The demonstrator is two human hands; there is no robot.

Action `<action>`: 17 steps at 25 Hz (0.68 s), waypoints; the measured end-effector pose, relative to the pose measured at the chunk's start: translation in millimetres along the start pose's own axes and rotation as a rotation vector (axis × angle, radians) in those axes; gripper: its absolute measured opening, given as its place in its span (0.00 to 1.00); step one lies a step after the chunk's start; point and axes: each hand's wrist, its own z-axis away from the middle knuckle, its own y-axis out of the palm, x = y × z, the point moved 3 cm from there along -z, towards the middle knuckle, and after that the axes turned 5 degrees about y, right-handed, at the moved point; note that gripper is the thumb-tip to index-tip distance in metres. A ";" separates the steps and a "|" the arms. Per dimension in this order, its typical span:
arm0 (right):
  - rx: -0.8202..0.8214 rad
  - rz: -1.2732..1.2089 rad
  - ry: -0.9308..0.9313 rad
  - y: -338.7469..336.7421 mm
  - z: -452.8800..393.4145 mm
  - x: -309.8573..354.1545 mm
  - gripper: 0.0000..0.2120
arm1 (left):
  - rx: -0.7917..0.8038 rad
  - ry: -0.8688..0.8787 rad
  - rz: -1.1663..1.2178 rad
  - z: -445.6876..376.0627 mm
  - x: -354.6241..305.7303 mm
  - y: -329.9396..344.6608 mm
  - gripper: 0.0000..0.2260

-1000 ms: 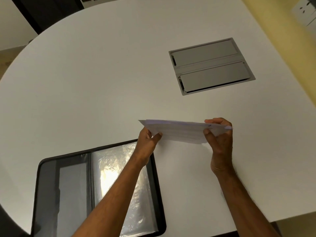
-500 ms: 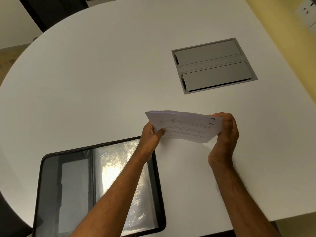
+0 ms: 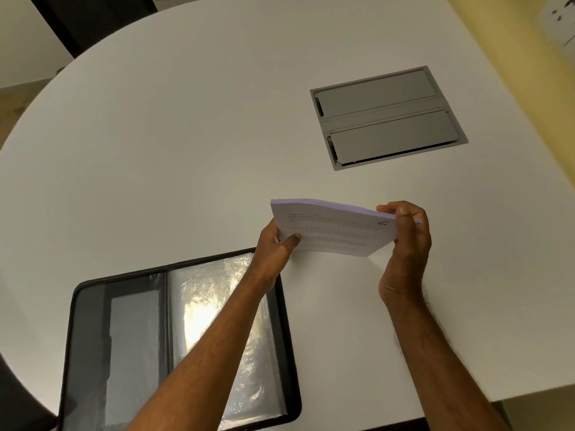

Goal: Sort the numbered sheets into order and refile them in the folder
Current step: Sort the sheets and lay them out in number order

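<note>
A stack of white printed sheets [image 3: 333, 227] is held in the air above the white table [image 3: 186, 135]. The top sheet faces me and bears a handwritten 6 near its right end. My left hand [image 3: 275, 245] pinches the stack's left end, thumb on top. My right hand [image 3: 404, 234] grips the right end, fingers curled over the far edge. An open black folder [image 3: 174, 337] with shiny clear sleeves lies flat at the lower left, partly under my left forearm.
A grey recessed cable box [image 3: 387, 116] with two flap lids sits in the table at the upper right. The table's front edge runs close at the lower right. A yellow wall with a white socket [image 3: 557, 20] is at the far right.
The stack has tilted up from nearly edge-on so its printed face and the 6 now show. Both hands kept their grip and shifted slightly.
</note>
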 end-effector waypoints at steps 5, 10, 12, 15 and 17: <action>0.128 0.044 0.024 -6.7 -1.0 -13.2 0.23 | 0.002 -0.001 -0.009 -1.7 2.8 2.6 0.17; 0.232 0.362 0.210 -31.8 -0.1 -47.3 0.17 | -0.018 0.042 -0.038 2.4 -9.2 -8.5 0.08; 0.278 0.358 0.272 -38.8 5.6 -43.4 0.09 | 0.017 0.045 -0.010 5.7 -16.3 -20.1 0.08; 0.387 0.270 0.379 -27.4 22.9 -29.2 0.07 | 0.015 -0.009 0.143 22.2 -25.0 -50.0 0.11; 0.441 0.248 0.457 -7.3 33.5 -19.7 0.09 | -0.027 -0.048 0.222 36.2 -28.9 -75.8 0.11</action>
